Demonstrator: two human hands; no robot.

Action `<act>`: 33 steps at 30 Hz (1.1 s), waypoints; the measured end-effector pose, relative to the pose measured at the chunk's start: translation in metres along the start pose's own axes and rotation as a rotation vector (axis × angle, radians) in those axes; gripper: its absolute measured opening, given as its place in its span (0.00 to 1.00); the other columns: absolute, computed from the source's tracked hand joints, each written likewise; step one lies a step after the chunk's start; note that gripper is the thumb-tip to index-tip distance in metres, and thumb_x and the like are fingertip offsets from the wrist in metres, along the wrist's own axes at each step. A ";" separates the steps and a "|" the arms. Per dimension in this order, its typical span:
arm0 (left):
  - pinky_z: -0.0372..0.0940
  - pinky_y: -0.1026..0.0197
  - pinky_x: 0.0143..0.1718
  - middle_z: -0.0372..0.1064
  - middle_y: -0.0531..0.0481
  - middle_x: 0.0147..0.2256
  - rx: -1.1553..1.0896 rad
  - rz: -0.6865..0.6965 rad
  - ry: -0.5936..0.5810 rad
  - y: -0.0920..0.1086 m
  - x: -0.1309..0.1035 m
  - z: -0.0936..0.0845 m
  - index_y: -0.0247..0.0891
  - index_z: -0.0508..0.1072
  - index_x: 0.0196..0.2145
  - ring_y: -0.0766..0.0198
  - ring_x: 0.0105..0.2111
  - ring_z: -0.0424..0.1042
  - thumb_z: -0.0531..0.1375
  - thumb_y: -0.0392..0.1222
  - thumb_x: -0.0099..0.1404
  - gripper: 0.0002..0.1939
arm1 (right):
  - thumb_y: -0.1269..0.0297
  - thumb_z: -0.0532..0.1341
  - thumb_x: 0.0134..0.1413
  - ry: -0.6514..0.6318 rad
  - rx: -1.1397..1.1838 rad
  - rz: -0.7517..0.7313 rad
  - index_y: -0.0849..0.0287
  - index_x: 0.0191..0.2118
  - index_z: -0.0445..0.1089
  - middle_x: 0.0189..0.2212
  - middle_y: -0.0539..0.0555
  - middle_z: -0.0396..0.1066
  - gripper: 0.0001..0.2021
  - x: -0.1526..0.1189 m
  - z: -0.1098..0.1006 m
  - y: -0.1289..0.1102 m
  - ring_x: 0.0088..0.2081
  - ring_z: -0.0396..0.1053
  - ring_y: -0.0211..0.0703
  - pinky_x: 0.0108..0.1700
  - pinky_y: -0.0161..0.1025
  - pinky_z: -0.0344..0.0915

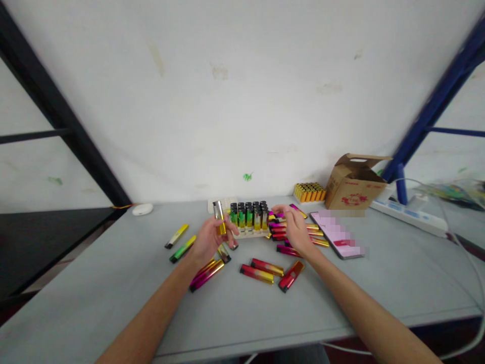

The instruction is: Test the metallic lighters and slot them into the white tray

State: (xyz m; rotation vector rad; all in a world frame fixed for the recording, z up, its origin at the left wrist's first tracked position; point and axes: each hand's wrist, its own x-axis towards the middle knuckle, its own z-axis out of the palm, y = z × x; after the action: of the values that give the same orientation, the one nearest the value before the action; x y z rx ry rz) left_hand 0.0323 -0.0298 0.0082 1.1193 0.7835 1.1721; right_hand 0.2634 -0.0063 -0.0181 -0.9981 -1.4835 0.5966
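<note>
A grey desk point(235, 318) carries everything. At its back right stands an open-flapped cardboard box point(346, 191), contents hidden. The right hand point(296, 230) is over a pile of red-and-gold cases point(280, 231); whether its bent fingers grip one cannot be told. A pale rack point(252, 234) holds upright, black-topped green-and-gold cases point(249, 216); a white tray point(309, 202) holds packed yellow cylinders point(311, 192). Just left of the rack, the left hand point(208, 238) pinches one silver-and-gold case point(220, 217), thumb and fingers clamped on it.

Slvr/gold tube point(219, 217), tilted, L hand point(207, 239)
</note>
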 end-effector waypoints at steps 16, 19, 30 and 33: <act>0.46 0.72 0.13 0.53 0.63 0.17 0.007 0.074 0.369 -0.007 0.023 -0.036 0.37 0.63 0.29 0.75 0.12 0.48 0.55 0.35 0.46 0.09 | 0.54 0.43 0.66 -0.223 -0.347 -0.148 0.55 0.43 0.68 0.41 0.58 0.69 0.19 -0.002 -0.001 0.026 0.47 0.64 0.51 0.53 0.49 0.56; 0.45 0.71 0.12 0.48 0.62 0.15 -0.058 0.019 0.306 -0.002 0.020 -0.035 0.37 0.64 0.25 0.74 0.12 0.48 0.54 0.46 0.54 0.09 | 0.53 0.45 0.66 -0.243 -0.327 -0.127 0.55 0.43 0.68 0.41 0.58 0.69 0.18 -0.003 0.000 0.028 0.47 0.64 0.50 0.53 0.49 0.56; 0.40 0.71 0.10 0.40 0.61 0.11 -0.159 -0.141 0.208 -0.003 0.021 -0.033 0.39 0.53 0.13 0.75 0.09 0.41 0.48 0.58 0.60 0.25 | 0.55 0.44 0.66 -0.340 -0.486 -0.108 0.59 0.46 0.64 0.44 0.61 0.68 0.17 -0.004 0.001 0.029 0.48 0.64 0.50 0.52 0.48 0.59; 0.39 0.71 0.11 0.39 0.62 0.10 -0.095 -0.108 0.271 -0.004 0.024 -0.032 0.39 0.53 0.13 0.75 0.09 0.40 0.47 0.56 0.60 0.24 | 0.56 0.44 0.66 -0.345 -0.517 -0.103 0.60 0.46 0.63 0.45 0.61 0.68 0.17 -0.004 0.002 0.029 0.49 0.63 0.50 0.53 0.48 0.59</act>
State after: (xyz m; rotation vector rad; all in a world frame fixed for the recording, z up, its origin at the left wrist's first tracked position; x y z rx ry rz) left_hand 0.0097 0.0014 -0.0036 0.8390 0.9728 1.2716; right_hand 0.2689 0.0054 -0.0445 -1.2435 -2.0462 0.3220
